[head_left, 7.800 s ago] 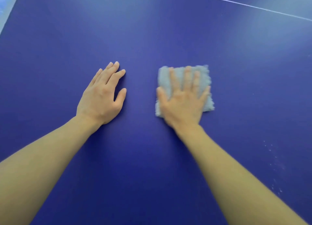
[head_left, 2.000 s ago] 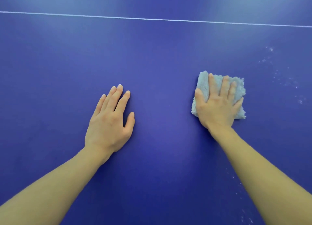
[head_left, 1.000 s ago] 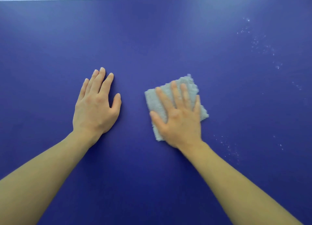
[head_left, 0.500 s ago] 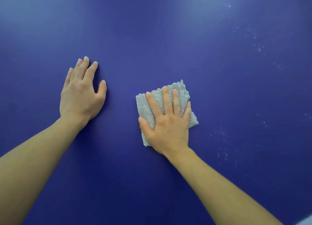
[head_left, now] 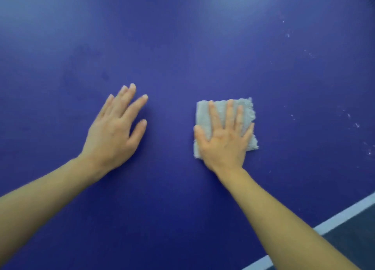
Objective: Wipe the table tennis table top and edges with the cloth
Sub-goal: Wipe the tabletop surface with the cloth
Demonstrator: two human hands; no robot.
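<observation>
Head view, looking down on the blue table tennis table top [head_left: 182, 46], which fills nearly the whole frame. The right hand [head_left: 224, 140] lies palm down on a folded, pale grey cloth [head_left: 204, 115], its fingers [head_left: 230, 113] straight and spread, pressing the cloth flat against the surface rather than curling round it; the thumb extends past the cloth's left margin. The cloth sits right of centre on the table top, its frayed far and right borders projecting beyond the hand. The left hand [head_left: 115, 130] rests palm down directly on the bare surface, well apart from the cloth, fingers extended and slightly fanned, holding nothing. Both bare forearms enter from the lower edge of the frame. Scattered white specks [head_left: 357, 125] mark the surface to the right of the cloth and toward the upper right corner. A white edge line [head_left: 343, 215] crosses the lower right corner diagonally, with dark floor [head_left: 361, 233] beyond it. The frame is mildly blurred.
</observation>
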